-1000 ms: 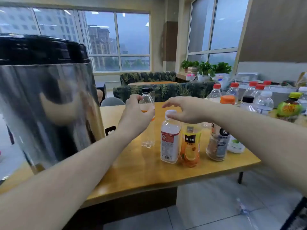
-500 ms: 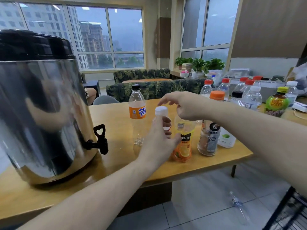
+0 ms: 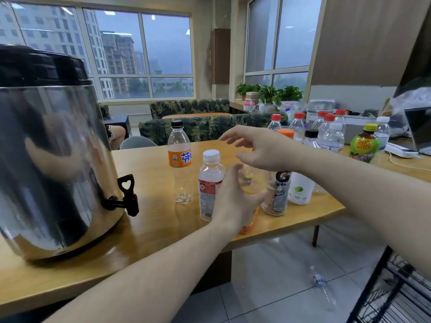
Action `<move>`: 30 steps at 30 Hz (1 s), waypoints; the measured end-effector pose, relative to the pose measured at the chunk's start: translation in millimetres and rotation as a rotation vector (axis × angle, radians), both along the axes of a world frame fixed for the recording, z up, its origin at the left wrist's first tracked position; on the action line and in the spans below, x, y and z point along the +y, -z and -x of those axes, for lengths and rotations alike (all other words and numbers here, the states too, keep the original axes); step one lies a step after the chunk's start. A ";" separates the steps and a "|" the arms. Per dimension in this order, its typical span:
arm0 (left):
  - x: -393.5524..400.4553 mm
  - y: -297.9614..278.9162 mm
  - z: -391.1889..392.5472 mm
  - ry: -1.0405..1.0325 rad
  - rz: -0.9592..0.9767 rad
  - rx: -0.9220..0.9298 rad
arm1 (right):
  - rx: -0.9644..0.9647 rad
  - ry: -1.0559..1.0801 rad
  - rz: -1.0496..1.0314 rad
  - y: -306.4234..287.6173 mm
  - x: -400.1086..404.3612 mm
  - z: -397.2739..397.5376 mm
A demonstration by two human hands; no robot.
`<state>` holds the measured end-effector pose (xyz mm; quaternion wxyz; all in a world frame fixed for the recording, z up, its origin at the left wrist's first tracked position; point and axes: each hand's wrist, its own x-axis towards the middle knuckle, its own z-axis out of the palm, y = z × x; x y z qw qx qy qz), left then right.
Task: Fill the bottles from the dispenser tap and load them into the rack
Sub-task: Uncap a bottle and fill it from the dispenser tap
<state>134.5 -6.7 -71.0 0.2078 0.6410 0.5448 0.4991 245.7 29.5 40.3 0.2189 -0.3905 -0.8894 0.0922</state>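
A steel dispenser (image 3: 51, 159) with a black lid stands at the table's left, its black tap (image 3: 127, 199) facing the bottles. An orange-labelled bottle (image 3: 179, 157) and a white-capped bottle (image 3: 210, 183) stand near the tap. My left hand (image 3: 233, 199) is spread in front of an orange juice bottle (image 3: 249, 226), right of the white-capped one; blur hides whether it touches. My right hand (image 3: 256, 148) hovers open above that bottle, fingers spread, holding nothing. The black wire rack (image 3: 396, 287) shows at the lower right.
A dark sports-drink bottle (image 3: 278, 192) and a white bottle (image 3: 299, 190) stand close to the right. Several red-capped bottles (image 3: 326, 131) and a green bottle (image 3: 365, 143) crowd the far right. One bottle (image 3: 323, 285) lies on the floor. The table edge (image 3: 279, 231) runs near.
My left hand left the white-capped bottle and moved right to the orange juice bottle. My right hand lifted off that bottle's top and spread open. The view shifted left.
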 end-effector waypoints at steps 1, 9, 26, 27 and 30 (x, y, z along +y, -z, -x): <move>-6.5 0.6 2.0 0.012 -0.022 -0.005 | -0.022 0.025 -0.041 0.7 -1.2 -2.6; -58.7 7.2 47.1 -0.072 -0.081 0.152 | -0.430 0.501 -0.080 3.0 -36.7 8.1; -138.6 42.7 142.9 0.121 0.211 0.030 | -0.314 -0.171 -0.103 62.9 -83.3 83.4; -139.8 45.3 143.2 0.095 0.200 0.052 | -0.319 -0.144 -0.095 66.0 -82.6 86.2; -140.4 52.3 145.8 -0.021 0.127 0.121 | -0.332 -0.014 -0.040 71.4 -80.3 101.7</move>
